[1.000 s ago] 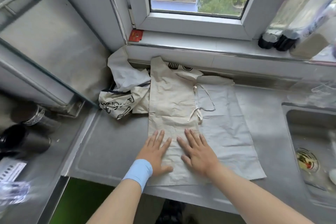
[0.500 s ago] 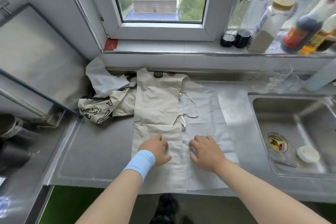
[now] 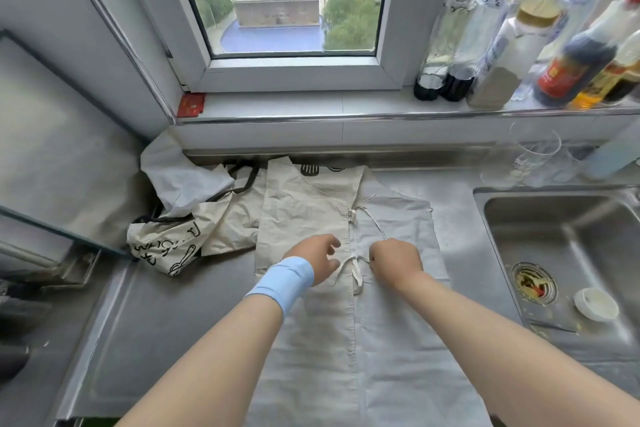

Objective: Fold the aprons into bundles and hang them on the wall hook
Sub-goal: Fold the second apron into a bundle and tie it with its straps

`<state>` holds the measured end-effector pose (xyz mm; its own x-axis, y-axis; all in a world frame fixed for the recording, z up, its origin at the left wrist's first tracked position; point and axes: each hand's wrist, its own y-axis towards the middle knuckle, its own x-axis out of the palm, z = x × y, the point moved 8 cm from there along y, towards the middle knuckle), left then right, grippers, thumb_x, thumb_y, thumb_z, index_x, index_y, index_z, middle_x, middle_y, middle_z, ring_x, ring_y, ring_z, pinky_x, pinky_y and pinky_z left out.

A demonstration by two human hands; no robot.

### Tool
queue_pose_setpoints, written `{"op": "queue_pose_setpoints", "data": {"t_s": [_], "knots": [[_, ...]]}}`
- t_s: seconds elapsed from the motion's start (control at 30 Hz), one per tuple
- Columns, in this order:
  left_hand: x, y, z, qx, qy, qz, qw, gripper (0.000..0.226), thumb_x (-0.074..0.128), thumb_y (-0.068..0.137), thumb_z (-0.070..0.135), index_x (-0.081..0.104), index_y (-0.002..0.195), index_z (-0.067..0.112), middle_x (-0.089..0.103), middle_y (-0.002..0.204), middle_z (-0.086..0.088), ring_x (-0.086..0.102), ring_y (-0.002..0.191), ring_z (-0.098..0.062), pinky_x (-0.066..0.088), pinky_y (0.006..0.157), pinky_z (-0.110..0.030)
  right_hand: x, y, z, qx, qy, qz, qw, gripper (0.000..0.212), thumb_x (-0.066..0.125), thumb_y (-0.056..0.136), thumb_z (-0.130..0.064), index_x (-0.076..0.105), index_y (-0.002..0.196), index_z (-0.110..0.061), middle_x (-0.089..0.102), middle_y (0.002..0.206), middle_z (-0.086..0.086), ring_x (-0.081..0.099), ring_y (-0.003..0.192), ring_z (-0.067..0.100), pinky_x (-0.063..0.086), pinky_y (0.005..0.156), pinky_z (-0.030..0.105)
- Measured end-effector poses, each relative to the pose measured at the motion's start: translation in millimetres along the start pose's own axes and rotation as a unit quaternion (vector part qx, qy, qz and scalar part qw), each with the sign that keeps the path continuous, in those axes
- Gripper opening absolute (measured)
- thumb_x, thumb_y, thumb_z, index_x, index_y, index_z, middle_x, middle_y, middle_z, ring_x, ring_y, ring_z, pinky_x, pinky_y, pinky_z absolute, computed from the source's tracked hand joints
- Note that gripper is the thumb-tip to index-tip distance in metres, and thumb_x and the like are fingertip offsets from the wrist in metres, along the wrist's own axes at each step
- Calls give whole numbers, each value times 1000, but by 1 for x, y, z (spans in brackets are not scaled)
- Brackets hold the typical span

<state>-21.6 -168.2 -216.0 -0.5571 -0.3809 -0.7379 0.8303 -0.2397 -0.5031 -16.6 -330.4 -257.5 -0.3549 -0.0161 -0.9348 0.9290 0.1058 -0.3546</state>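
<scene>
1. Fingers [image 3: 376, 253] of the right hand [image 3: 396, 260] are curled tight, pinching the pale tie string [image 3: 354, 265] of the apron [image 3: 304, 211]; the string hangs in a slack loop between the two hands.
2. The left hand [image 3: 313, 258], with a blue wristband [image 3: 282, 282] on its wrist, is over the cloth with fingers bent, just beside the string's other end. Whether it grips the string cannot be told.
3. The apron lies flat on the steel counter [image 3: 149, 322], its left side folded over towards the middle, its near edge at the counter's front.
4. Left of it and touching it, a second apron [image 3: 162, 246] with black print lies crumpled in the corner.
5. To the right, the sink [image 3: 571, 236] holds a small white round thing [image 3: 595, 303].
6. Farther back, bottles [image 3: 502, 55] stand on the windowsill [image 3: 294, 107] below the window [image 3: 294, 10].
</scene>
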Motion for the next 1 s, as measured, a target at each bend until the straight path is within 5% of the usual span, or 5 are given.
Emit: {"op": "queue_pose_setpoints", "data": {"t_s": [0.17,0.27,0.43,0.83,1.0], "knots": [[-6,33,10,3,-134,6,991,62,66,84,34,41,140,32,55,134,12,67,92,-22,52,84,-29,-31,28,-12,-23,215,13,976,9,51,95,-32,58,90,-29,68,93,-3,63,93,25,45,72,34],[-20,49,16,-10,-194,14,981,35,55,90,31,52,125,30,70,100,8,63,54,-18,46,50,-19,-69,44,-20,-41,312,59,947,10,53,94,-33,55,86,-30,66,81,-10,61,81,17,47,69,35],[-79,78,5,-41,-277,72,957,18,44,90,16,61,85,13,58,62,-2,49,46,-22,42,48,-25,-127,78,-19,-48,361,148,919,2,60,91,-34,60,93,-32,59,101,-13,51,70,4,41,71,30],[-186,94,-92,-155,-686,205,681,23,32,99,11,52,89,7,65,84,-11,70,59,-28,57,54,-31,-111,132,-57,7,414,-11,910,16,55,89,-20,70,86,-24,71,79,-3,68,72,15,45,58,21],[-206,75,-157,-281,-347,319,836,47,46,94,15,40,141,13,49,141,-10,48,126,-32,37,105,-36,-97,142,-69,15,372,2,928,27,51,92,-16,72,106,-24,70,116,-3,61,111,15,46,97,27]]}}
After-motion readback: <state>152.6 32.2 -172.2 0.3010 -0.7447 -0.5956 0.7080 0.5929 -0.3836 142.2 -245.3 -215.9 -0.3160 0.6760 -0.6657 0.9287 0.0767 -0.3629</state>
